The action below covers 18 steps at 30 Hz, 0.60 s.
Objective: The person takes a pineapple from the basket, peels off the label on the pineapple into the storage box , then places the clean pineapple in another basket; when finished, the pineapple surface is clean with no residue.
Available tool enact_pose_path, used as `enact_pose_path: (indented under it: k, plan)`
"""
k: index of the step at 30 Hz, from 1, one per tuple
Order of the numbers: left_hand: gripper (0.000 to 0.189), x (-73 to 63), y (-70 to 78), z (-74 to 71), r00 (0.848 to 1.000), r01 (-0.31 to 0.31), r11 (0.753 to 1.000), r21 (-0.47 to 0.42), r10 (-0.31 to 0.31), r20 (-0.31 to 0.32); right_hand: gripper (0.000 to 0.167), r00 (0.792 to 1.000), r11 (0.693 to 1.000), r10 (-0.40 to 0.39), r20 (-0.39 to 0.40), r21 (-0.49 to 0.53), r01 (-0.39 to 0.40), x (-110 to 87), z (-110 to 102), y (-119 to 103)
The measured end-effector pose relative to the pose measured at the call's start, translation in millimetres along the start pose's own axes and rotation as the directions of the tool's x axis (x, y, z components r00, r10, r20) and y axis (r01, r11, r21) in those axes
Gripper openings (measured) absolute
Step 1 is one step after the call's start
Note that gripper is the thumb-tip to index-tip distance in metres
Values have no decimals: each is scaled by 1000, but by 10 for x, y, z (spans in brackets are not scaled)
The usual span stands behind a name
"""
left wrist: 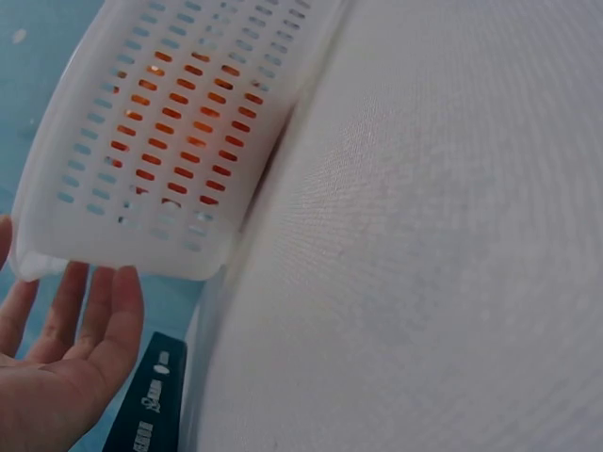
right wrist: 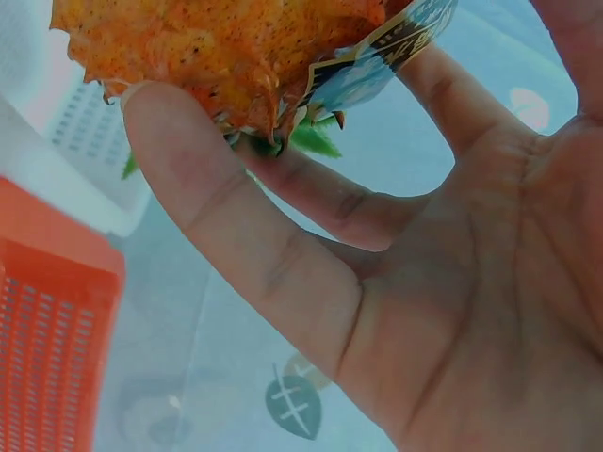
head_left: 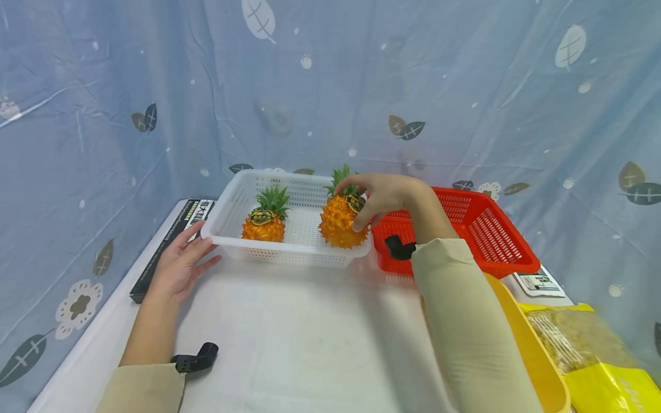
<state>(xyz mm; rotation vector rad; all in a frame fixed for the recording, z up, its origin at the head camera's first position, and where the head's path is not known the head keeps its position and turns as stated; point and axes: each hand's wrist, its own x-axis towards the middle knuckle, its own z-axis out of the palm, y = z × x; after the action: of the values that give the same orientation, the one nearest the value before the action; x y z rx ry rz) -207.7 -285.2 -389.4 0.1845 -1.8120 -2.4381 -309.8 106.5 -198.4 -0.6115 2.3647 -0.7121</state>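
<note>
My right hand holds a small orange pineapple with a green crown and a black-and-gold label, fingers and thumb spread around it. It is over the right end of a white plastic basket. Close up in the right wrist view, the pineapple shows spiny skin against the fingers. Another labelled pineapple sits inside the basket's left half. At the basket's left front corner is my left hand, its fingers extended. The left wrist view has those fingertips right at the basket's end.
A red slotted basket stands to the right of the white one. Nearer me are a yellow tray, partly behind my right sleeve, and a yellow-trimmed bag. A long black-and-white box lies at the left; a patterned curtain hangs behind.
</note>
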Motion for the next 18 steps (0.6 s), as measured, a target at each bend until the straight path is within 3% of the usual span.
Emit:
enact_pose_path:
  k: [6, 13, 18]
  plan:
    - [78, 14, -2, -10, 1000, 4, 1000, 9, -4, -1, 73, 1000, 999, -29, 6, -31, 29, -141, 51, 4]
    - [81, 4, -15, -12, 1000, 18, 999, 44, -17, -22, 68, 996, 982, -88, -21, -172, 83, -263, 173, 27]
    - [80, 9, -13, -11, 1000, 8, 1000, 23, -7, -13, 68, 992, 974, -124, -22, -195, 118, -369, 231, 25]
